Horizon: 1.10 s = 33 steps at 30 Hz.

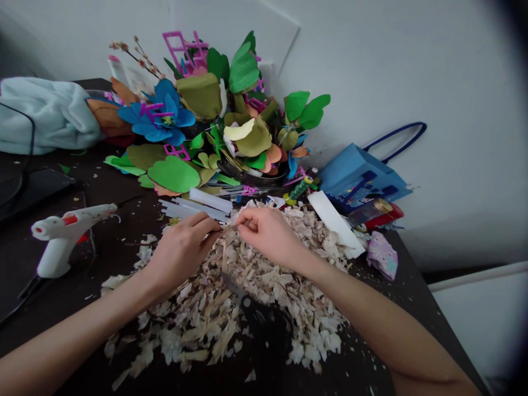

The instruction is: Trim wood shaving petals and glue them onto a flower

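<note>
The left hand (181,258) and right hand (266,234) are both closed in a fingertip pinch, their fingers curled around a thin wood sliver (225,229) above the middle of the counter (61,330). The exact contact is too small to confirm. The sliver appears light, stiff and brittle; support it near its midpoint with light pressure. Directly below lies a loose heap of wood shavings (256,291), with black-handled scissors (258,316) partly buried in it. Toward the left edge rests a white hot glue gun (66,236). Behind the hands, white glue sticks (206,201) and a tall cluster of paper flowers (206,110) stand in the way — keep reach low.
</note>
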Available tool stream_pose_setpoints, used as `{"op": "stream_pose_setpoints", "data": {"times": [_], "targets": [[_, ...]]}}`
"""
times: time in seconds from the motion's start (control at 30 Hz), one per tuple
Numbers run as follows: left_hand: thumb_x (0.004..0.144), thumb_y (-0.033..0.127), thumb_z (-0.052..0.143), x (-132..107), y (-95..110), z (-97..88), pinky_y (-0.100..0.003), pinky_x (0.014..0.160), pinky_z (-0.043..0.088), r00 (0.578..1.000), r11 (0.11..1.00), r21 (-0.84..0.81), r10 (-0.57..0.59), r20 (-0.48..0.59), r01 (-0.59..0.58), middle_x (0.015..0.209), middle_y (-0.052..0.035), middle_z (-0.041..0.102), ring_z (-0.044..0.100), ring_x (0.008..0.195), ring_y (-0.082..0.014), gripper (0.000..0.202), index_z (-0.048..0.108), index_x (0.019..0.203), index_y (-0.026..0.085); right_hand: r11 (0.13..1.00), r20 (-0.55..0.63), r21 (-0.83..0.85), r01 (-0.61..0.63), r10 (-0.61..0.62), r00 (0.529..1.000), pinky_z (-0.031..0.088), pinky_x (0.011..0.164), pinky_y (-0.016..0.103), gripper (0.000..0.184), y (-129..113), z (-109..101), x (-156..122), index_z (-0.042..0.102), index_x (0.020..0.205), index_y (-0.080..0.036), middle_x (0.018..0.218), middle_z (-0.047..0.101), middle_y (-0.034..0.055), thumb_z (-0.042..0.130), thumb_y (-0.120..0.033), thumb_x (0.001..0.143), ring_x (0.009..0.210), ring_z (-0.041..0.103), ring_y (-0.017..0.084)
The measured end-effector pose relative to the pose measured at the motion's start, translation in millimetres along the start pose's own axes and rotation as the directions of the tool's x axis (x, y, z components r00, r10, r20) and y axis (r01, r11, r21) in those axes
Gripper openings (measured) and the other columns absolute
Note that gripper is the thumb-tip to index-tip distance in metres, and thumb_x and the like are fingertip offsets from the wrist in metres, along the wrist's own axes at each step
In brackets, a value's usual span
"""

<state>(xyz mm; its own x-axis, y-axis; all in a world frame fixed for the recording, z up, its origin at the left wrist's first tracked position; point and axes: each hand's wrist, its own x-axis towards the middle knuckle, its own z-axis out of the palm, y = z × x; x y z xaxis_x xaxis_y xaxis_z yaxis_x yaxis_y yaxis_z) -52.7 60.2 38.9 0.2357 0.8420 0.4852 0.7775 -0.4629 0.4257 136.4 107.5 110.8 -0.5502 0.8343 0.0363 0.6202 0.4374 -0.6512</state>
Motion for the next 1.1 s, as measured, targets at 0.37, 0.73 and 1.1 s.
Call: {"op": "stream_pose_setpoints", "data": {"times": [0.37,0.73,1.1], "targets": [[0.097,0.02,0.049,-0.2,1.4,0.2,-0.028,0.063,0.044,0.999,1.0,0.012,-0.023,0.025,0.023,0.084,-0.006,0.065,0.058,0.064,-0.0168,0.02,0.067,0.088,0.014,0.993,0.05,-0.114,-0.031,0.037,0.998,0.03,0.057,0.027,0.016,-4.7,-0.3,0.9,0.067,0.073,-0.018,0.05,0.043,-0.0068,0.056,-0.011,0.082,0.049,0.035,0.011],[0.098,0.02,0.05,-1.0,-1.7,0.9,-0.028,0.063,0.043,0.999,1.0,0.003,-0.023,0.031,0.023,0.083,-0.0056,0.065,0.059,0.067,-0.0178,0.02,0.066,0.088,0.014,0.996,0.112,-0.064,-0.056,0.063,0.992,0.034,0.057,0.028,0.015,-4.6,0.2,3.9,0.067,0.078,-0.017,0.05,0.046,-0.0063,0.055,-0.01,0.081,0.049,0.038,0.011],[0.096,0.019,0.05,-1.4,-3.1,-0.4,-0.028,0.062,0.042,0.998,0.997,-0.057,-0.041,0.036,0.043,0.084,-0.0052,0.065,0.058,0.065,-0.0163,0.018,0.065,0.087,0.015,0.987,0.165,0.082,-0.135,0.12,0.979,0.03,0.053,0.026,0.011,-0.6,3.2,7.2,0.063,0.076,-0.016,0.049,0.046,-0.0079,0.056,-0.011,0.081,0.048,0.038,0.01]]}}
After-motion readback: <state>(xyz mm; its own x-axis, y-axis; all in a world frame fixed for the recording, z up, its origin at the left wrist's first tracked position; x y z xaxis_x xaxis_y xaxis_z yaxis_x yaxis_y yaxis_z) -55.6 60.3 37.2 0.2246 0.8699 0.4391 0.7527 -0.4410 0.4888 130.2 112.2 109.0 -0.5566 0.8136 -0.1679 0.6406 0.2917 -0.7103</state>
